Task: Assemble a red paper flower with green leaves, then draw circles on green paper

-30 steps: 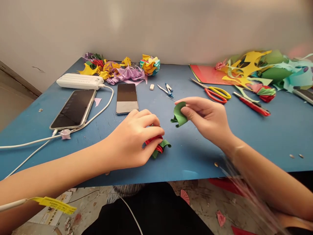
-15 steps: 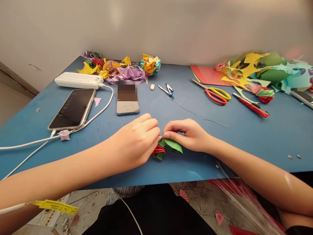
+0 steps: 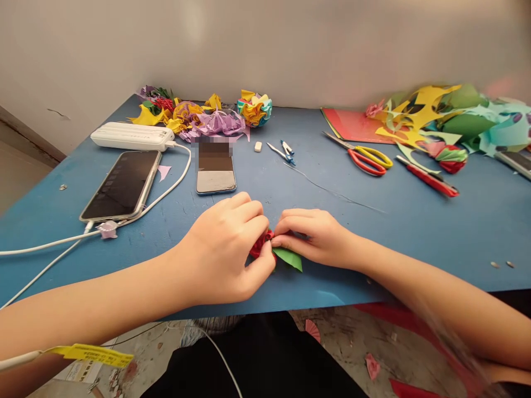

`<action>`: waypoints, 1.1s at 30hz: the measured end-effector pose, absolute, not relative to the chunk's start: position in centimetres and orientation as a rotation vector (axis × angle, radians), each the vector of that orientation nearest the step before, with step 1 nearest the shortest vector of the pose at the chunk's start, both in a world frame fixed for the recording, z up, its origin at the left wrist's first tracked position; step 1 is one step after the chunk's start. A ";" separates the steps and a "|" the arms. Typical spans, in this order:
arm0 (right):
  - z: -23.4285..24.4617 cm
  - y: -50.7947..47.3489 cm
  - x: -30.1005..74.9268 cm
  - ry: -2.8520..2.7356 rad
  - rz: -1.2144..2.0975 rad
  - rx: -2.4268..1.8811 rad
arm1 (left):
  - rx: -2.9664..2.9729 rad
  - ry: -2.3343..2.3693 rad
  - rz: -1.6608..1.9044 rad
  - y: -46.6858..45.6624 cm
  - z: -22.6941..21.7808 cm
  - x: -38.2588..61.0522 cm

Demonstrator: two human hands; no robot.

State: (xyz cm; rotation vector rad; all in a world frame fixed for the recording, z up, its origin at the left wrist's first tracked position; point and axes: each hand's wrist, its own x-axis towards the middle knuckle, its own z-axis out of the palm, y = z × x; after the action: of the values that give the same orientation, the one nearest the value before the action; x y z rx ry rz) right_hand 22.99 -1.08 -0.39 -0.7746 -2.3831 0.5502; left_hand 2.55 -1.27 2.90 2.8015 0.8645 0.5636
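Near the front edge of the blue table, my left hand [image 3: 232, 249] is closed around a red paper flower [image 3: 259, 244], which it mostly covers. My right hand [image 3: 313, 236] meets it from the right, thumb and forefinger pinched together at the flower's base. From beneath those right fingertips a green paper leaf [image 3: 290, 258] points down and to the right. Where exactly the leaf joins the flower is hidden by my fingers.
Scissors [image 3: 367, 160], a red utility knife [image 3: 431, 177], a compass [image 3: 282, 153] and an eraser [image 3: 258, 147] lie beyond my hands. Two phones [image 3: 120, 188] and a power bank [image 3: 130, 136] with white cables sit left. Paper scraps [image 3: 435, 110] and a paper ball [image 3: 255, 110] line the back.
The flower has turned, so its red petals now face up between my hands. The leaf has swung downward. My left hand has rolled, showing its thumb.
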 end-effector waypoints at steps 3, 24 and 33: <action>-0.5 -1.2 23.1 -2.401 0.502 -0.766 | 2.765 0.847 0.512 -1.3 3.0 2.4; 2.2 -1.8 23.5 -2.320 0.913 -0.837 | 2.653 0.589 0.823 -0.5 2.8 2.3; 7.2 -0.9 22.5 -1.944 1.055 -0.838 | 2.792 0.326 1.173 -0.4 2.7 1.9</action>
State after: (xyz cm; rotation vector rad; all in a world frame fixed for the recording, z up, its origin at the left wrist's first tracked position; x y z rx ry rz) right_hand 22.55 -0.89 7.24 -0.8381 -1.9437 1.0552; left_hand 1.86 -0.39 2.68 2.7917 0.3264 1.1733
